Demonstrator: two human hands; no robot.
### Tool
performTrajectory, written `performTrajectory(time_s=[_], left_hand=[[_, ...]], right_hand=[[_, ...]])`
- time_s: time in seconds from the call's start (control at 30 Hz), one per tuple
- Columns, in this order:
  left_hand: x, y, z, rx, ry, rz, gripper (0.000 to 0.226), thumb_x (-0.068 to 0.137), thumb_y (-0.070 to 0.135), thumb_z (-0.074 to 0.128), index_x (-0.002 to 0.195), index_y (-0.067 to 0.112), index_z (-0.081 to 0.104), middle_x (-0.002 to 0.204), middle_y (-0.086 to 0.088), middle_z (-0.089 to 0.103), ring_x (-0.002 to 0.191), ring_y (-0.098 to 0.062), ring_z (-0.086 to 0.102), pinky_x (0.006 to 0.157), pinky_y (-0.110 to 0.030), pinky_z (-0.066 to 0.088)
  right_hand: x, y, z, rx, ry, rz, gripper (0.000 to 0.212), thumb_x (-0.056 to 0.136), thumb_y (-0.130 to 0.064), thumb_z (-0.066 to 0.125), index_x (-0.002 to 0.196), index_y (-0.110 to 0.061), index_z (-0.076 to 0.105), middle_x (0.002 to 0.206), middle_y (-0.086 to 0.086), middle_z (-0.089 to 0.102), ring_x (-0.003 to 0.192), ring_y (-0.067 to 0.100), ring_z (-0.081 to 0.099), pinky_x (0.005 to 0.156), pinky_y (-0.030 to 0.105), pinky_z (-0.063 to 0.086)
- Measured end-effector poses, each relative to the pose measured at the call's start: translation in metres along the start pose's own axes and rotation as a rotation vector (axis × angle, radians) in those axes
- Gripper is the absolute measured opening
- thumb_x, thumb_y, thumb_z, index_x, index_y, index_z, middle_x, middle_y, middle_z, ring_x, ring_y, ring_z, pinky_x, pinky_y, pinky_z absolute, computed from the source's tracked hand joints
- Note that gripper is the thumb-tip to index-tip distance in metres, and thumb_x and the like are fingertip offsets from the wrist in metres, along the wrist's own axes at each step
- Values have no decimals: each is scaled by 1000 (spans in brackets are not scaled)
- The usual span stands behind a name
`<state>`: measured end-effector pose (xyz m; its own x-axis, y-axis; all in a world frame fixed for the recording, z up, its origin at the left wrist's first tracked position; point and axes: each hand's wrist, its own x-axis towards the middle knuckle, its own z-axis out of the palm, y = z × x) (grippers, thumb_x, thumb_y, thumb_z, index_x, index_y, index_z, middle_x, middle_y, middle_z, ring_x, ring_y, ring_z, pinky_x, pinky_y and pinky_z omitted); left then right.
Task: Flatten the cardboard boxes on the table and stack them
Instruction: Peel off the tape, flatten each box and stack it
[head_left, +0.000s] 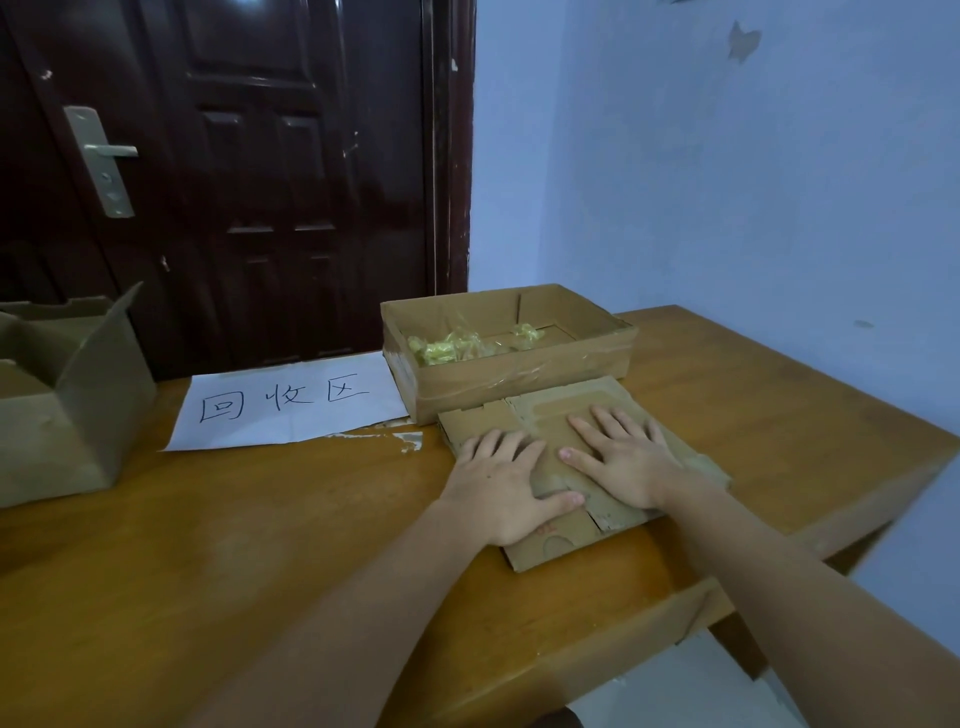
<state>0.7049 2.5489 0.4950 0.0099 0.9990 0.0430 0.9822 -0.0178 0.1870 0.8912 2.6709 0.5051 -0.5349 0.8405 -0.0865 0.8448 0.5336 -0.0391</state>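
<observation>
Both palms spread flat: left hand (498, 486), right hand (626, 457), pressing flattened brown cardboard box (550, 545) at centre right. Likely to spring back up once released.

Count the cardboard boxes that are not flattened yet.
2: a shallow open box holding crumpled tape, behind the flattened cardboard both hands press; a taller open box at the table's left edge, partly cut off.

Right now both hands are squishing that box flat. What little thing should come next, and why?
Probably lift the flattened box and set it on the white paper sign, to start the stack. The left hand and right hand lie flat on it and it already looks flat. The shallow taped box and the open box by the table's left edge still stand unflattened.
</observation>
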Motion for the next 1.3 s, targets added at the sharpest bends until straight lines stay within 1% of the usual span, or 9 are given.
performTrajectory(time_s=[0.13,0.6,0.83,0.93,1.0,1.07,1.1,1.17,1.3], left_hand=[[0,1,2,-12,-48,-34,110,75,101,4,164,36,1,172,6,-10,158,-22,-11,124,-46,-8],[1,0,0,-30,-82,-39,109,76,99,3,164,35,-1,172,8,-11,158,-21,-12,124,-47,-8],[-9,-9,-17,-19,-163,6,96,90,88,10,165,30,-5,171,13,-10,158,-19,-13,126,-44,-10],[-32,-28,-36,53,-134,28,95,90,87,20,165,29,15,172,7,11,158,-24,-1,125,-48,-6],[-56,-45,-50,82,-43,47,88,94,80,33,163,25,25,169,1,24,158,-27,10,126,-48,1],[-84,-65,-66,97,47,20,80,98,71,42,161,24,30,168,0,29,156,-26,17,127,-45,8],[-98,-76,-76,91,88,-18,77,99,69,45,160,25,33,167,2,31,156,-23,19,127,-44,11],[-123,-97,-98,79,143,-90,73,100,66,46,159,26,34,167,3,30,156,-20,20,127,-41,15],[-181,-140,-141,126,217,-225,73,102,62,45,162,25,27,170,4,23,156,-18,18,126,-38,14]], right_hand=[[1,1,1,11,10,-1,103,65,-98,-11,156,-50,-4,169,-7,-9,155,19,-8,121,57,-7],[-1,-2,-2,25,-19,7,109,60,-99,-13,156,-49,-4,169,-7,-9,155,18,-11,122,56,-6],[-15,-18,-25,-34,-156,44,84,88,-82,4,159,-39,-8,168,0,-16,154,22,-15,123,56,-3],[-24,-31,-47,-36,-215,57,82,96,-75,18,162,-29,3,169,7,-5,155,28,1,124,51,9],[-29,-42,-63,-85,-166,43,76,100,-66,33,159,-20,25,165,12,23,147,30,32,118,44,30],[-34,-61,-77,-159,-72,4,65,98,-54,51,151,-18,40,147,8,51,124,24,56,101,38,49],[-35,-76,-84,-177,-23,-30,65,96,-47,56,151,-19,40,143,5,54,117,22,60,95,37,53],[-36,-111,-96,-135,78,-140,65,94,-38,59,154,-25,36,149,1,50,118,20,60,93,36,54],[-34,-210,-113,12,212,-456,61,98,-36,57,155,-30,35,161,-5,35,140,18,43,112,34,40]])
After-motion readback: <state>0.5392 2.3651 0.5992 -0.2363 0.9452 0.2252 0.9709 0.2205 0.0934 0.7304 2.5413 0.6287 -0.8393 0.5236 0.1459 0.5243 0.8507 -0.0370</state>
